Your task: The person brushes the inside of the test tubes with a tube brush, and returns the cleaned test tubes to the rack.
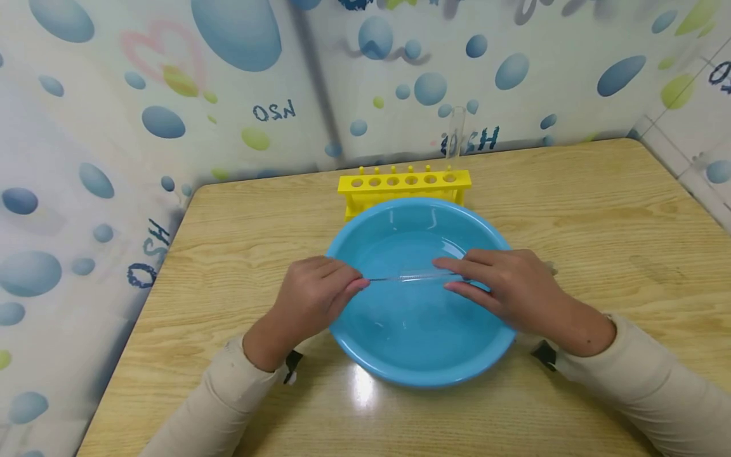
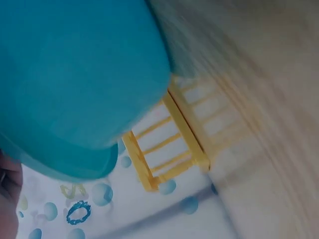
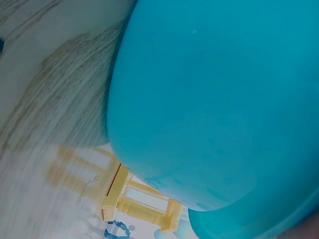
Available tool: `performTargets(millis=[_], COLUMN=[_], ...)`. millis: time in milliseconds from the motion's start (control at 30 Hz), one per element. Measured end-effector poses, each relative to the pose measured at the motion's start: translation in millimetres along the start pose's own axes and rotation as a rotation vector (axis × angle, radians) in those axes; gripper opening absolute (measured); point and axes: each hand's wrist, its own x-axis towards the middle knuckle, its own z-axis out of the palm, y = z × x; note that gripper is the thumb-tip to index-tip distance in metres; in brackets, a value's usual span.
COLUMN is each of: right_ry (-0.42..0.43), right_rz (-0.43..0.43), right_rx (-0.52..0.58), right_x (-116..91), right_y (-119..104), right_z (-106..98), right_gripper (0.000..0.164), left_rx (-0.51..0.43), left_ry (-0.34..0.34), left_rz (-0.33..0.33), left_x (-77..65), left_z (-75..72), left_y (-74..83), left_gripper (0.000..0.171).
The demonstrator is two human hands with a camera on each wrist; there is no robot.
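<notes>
Over a round blue basin (image 1: 425, 381), both hands hold a slim piece that looks like a test tube brush (image 1: 422, 277), lying nearly level. My left hand (image 1: 313, 293) pinches its thin dark stem above the basin's left side. Its right end, where the pale see-through length runs, is between the thumb and fingers of my right hand (image 1: 508, 282). I cannot tell whether a glass tube surrounds that length. In the left wrist view, part of the left hand (image 2: 9, 194) shows at the edge; the basin wall (image 2: 84, 74) hides the work. The right wrist view mostly shows the basin wall (image 3: 209, 99).
Behind the basin stands a yellow test tube rack (image 1: 402, 184) with a row of holes. One clear test tube (image 1: 455, 133) stands upright in its rightmost hole. The wooden table (image 1: 257, 228) meets a wall (image 1: 320, 76) printed with blue and green spots.
</notes>
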Motion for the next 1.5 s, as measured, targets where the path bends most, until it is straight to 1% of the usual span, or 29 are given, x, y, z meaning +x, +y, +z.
performTargets(millis=[133,233,300,433,500,567,600,633,767,833,900,1067,1167,1233,1300,1367,1433,1500], right_ry=[0.019,0.027,0.027,0.025,0.032,0.043,0.049,0.053,0.055,0.052,0.048,0.064,0.096,0.121,0.142,0.154,0.157,0.152], right_rz=[-0.011,-0.015,-0.015,-0.018,-0.029,-0.042,-0.049,-0.054,-0.054,-0.047,-0.038,-0.034,-0.053,-0.075,-0.093,-0.106,-0.105,-0.095], right_rx=[0.006,0.007,0.004,0.002,0.001,-0.001,-0.003,-0.005,-0.012,-0.016,-0.022,-0.038,-0.064,-0.084,-0.102,-0.109,-0.109,-0.101], right_x=[-0.2,0.0,0.2,0.6,0.8,0.9,0.9,1.0,1.3,1.3,1.2,1.2,1.6,1.7,1.7,1.6,1.5,1.3], right_y=[-0.2,-0.3,-0.5,-1.1,-1.4,-1.3,-1.2,-1.2,-1.1,-1.2,-1.0,-1.1,-2.5,-3.9,-5.2,-6.1,-6.5,-6.4], right_z=[0.3,0.4,0.4,0.4,0.4,0.6,0.8,0.9,1.1,1.2,1.6,2.4,1.9,1.1,-0.1,-1.1,-1.5,-1.3], right_gripper=[0.036,0.035,0.036,0.036,0.036,0.037,0.038,0.039,0.041,0.039,0.038,0.041,0.045,0.046,0.045,0.045,0.045,0.045], left_rx=[-0.128,-0.206,-0.273,-0.452,-0.513,-0.540,-0.545,-0.538,-0.474,-0.456,-0.475,-0.547,-0.582,-0.619,-0.662,-0.680,-0.660,-0.602], left_ry=[-0.017,-0.038,-0.063,-0.122,-0.154,-0.178,-0.184,-0.186,-0.175,-0.183,-0.210,-0.301,-0.365,-0.425,-0.486,-0.538,-0.559,-0.552], left_rz=[-0.097,-0.175,-0.247,-0.424,-0.508,-0.562,-0.574,-0.570,-0.493,-0.477,-0.512,-0.657,-0.697,-0.700,-0.689,-0.677,-0.662,-0.644], left_x=[1.1,2.1,2.3,3.0,3.5,4.9,5.4,5.5,4.7,4.1,3.8,5.7,7.9,8.8,9.3,9.5,9.7,9.7], left_z=[1.3,1.0,0.2,-2.1,-3.9,-6.2,-6.8,-6.9,-5.4,-5.4,-6.7,-11.9,-16.5,-21.1,-25.7,-29.5,-31.2,-31.1], left_y=[4.2,7.5,9.8,14.2,15.7,16.7,16.8,16.7,14.7,14.2,14.5,16.2,17.0,17.3,17.2,16.4,15.6,14.6], left_gripper=[0.037,0.036,0.034,0.035,0.036,0.037,0.037,0.036,0.030,0.028,0.028,0.031,0.029,0.027,0.024,0.020,0.016,0.014])
